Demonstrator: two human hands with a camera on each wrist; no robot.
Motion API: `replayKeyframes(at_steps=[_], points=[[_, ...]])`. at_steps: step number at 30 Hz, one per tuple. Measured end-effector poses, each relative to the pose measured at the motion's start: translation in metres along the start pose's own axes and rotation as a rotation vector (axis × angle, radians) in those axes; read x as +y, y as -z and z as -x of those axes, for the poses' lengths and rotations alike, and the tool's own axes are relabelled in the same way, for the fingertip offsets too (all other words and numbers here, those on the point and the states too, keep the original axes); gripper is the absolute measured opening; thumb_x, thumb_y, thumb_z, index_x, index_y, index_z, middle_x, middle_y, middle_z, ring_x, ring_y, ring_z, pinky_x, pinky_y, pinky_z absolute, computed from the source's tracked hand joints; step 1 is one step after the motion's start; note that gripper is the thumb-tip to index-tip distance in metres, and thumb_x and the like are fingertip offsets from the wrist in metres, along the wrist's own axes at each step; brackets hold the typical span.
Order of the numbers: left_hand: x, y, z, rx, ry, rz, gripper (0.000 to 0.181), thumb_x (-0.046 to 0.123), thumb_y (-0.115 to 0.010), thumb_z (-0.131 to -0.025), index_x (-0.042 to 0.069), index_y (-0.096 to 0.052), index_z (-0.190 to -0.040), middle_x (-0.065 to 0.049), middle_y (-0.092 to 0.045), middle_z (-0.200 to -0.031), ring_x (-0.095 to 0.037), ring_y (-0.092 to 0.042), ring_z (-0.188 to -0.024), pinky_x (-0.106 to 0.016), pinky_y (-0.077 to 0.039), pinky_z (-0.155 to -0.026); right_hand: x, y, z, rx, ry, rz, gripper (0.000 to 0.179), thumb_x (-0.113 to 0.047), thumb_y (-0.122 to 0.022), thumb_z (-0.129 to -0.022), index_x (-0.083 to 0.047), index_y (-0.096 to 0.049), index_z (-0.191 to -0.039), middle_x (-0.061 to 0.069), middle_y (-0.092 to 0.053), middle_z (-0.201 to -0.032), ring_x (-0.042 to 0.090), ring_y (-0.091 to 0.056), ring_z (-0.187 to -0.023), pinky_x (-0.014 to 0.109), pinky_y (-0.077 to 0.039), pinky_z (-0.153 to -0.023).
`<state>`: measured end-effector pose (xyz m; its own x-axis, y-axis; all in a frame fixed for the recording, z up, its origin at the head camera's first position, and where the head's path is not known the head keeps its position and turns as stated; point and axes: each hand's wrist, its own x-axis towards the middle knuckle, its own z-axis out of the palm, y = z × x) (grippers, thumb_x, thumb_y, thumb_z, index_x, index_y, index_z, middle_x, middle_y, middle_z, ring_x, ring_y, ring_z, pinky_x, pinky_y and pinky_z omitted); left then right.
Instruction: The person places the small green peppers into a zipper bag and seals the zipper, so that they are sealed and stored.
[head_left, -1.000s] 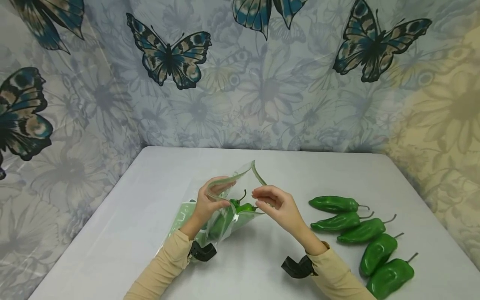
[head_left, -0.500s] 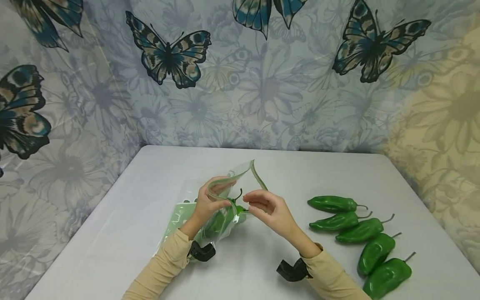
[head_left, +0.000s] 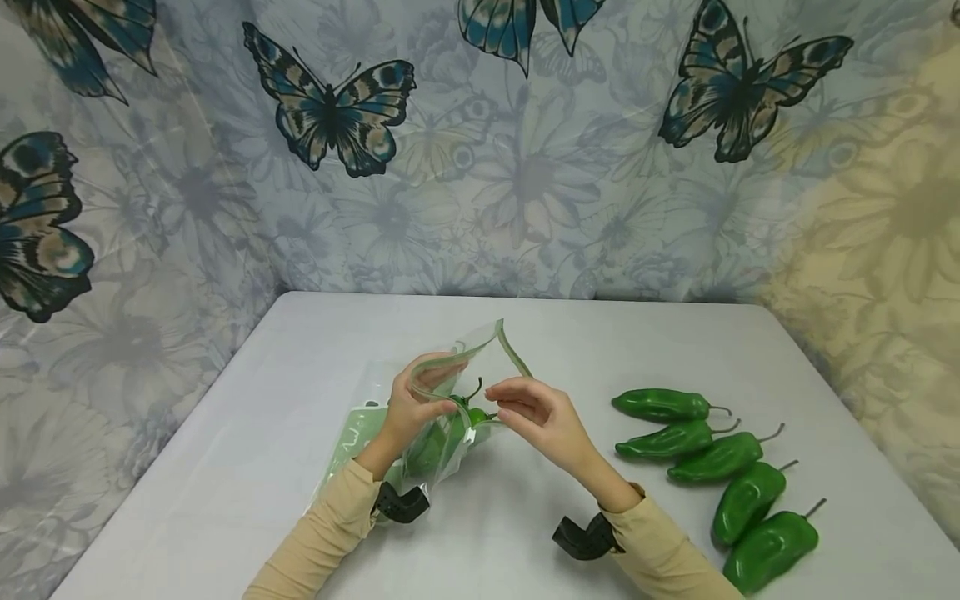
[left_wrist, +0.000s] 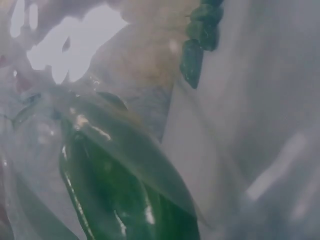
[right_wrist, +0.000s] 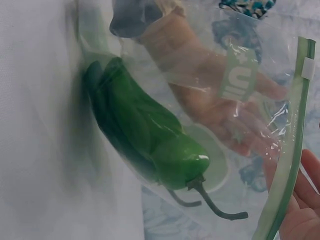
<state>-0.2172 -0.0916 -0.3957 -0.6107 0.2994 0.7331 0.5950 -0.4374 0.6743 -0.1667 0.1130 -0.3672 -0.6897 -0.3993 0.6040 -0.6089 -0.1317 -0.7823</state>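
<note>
My left hand [head_left: 411, 408] grips the green-edged rim of a clear zip bag [right_wrist: 296, 125], thumb and fingers on either side. Inside the bag lie green peppers [right_wrist: 145, 120] with their stems toward the mouth, at least two in the right wrist view. One pepper [left_wrist: 125, 195] fills the lower part of the left wrist view, seen through plastic. At the mouth's right side is my right hand [head_left: 538, 417], its fingers bent with a gap above the thumb and nothing seen between them. Whether its thumb touches the rim is unclear.
Several green peppers [head_left: 716, 458] lie in a slanting row on the right of the white table [head_left: 322, 333]. A green printed sheet or bag panel [head_left: 358, 433] lies flat under the left forearm. Behind the table hangs a butterfly-patterned cloth [head_left: 540, 183].
My right hand has shifted a little left and stays beside the bag mouth. The bag's near rim and the pepper stems have also moved slightly left. My left hand keeps its grip.
</note>
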Motion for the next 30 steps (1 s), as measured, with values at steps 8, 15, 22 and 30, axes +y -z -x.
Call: replayKeyframes(at_steps=[8,15,22,30], points=[[0.000,0.000,-0.007,-0.009,-0.017,0.019,0.053,0.017,-0.072,-0.075,-0.002,-0.050,-0.119,-0.007,-0.058,-0.115,-0.022,-0.052,-0.108,-0.039,-0.037,-0.095,-0.008,0.011,0.001,0.019,0.025,0.036,0.021,0.015,-0.051,-0.084,0.014,-0.055,-0.104,0.026,-0.056,-0.101,0.029,-0.056,-0.096,0.032,-0.047,-0.083],[-0.001,-0.002,-0.002,-0.012,-0.040,0.043,0.052,0.015,-0.071,-0.076,-0.003,-0.049,-0.119,-0.009,-0.057,-0.115,-0.022,-0.052,-0.109,-0.035,-0.039,-0.094,-0.018,0.023,0.012,0.045,0.046,0.034,0.022,0.016,-0.052,-0.082,0.015,-0.054,-0.104,0.025,-0.057,-0.102,0.023,-0.057,-0.098,0.030,-0.047,-0.083],[0.000,0.000,-0.001,-0.016,-0.028,0.039,0.053,0.014,-0.071,-0.076,-0.005,-0.048,-0.120,-0.009,-0.057,-0.116,-0.022,-0.052,-0.109,-0.037,-0.038,-0.094,-0.024,0.043,0.020,0.090,0.060,0.054,0.025,0.019,-0.053,-0.080,0.017,-0.052,-0.105,0.023,-0.056,-0.103,0.024,-0.056,-0.098,0.030,-0.047,-0.083],[-0.002,0.000,-0.002,-0.032,-0.031,0.054,0.053,0.014,-0.071,-0.077,-0.006,-0.047,-0.120,-0.010,-0.056,-0.117,-0.023,-0.051,-0.110,-0.037,-0.038,-0.094,-0.031,0.075,0.030,0.125,-0.027,0.138,0.023,0.011,-0.056,-0.083,0.017,-0.052,-0.105,0.022,-0.056,-0.104,0.021,-0.056,-0.099,0.031,-0.047,-0.083]])
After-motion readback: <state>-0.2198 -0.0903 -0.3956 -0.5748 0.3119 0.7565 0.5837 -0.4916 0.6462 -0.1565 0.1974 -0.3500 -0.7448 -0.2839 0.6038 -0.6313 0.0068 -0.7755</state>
